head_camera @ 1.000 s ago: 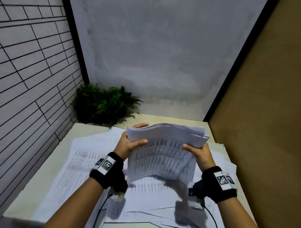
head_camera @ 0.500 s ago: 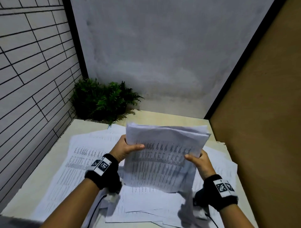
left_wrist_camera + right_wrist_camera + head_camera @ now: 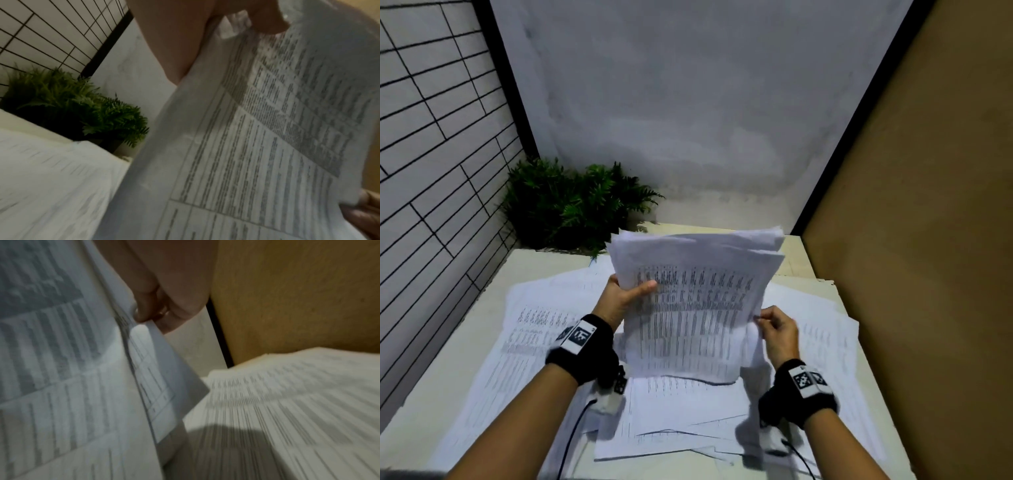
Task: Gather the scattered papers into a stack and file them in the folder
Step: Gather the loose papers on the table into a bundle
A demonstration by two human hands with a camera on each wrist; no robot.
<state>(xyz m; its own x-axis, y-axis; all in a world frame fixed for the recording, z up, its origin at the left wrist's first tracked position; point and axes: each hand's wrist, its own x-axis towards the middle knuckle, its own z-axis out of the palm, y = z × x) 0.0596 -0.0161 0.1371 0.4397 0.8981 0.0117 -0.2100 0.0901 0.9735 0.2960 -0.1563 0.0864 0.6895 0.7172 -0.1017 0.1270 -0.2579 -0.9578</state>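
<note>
1. While the left hand point(image 3: 624, 299) grips the left edge of the white printed paper sheaf point(image 3: 697, 308), the right hand point(image 3: 779, 330) pinches its right edge.
2. Sheaf held upright above the pale tabletop point(image 3: 445, 373) middle.
3. Loose white printed sheets point(image 3: 527, 346) scattered beneath.
4. Green fern plant point(image 3: 571, 202) at far-left corner.

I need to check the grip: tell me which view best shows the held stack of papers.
The head view: the whole stack of papers shows upright between left hand and right hand. Both wrist views show only blurred close-ups of its edges.
</note>
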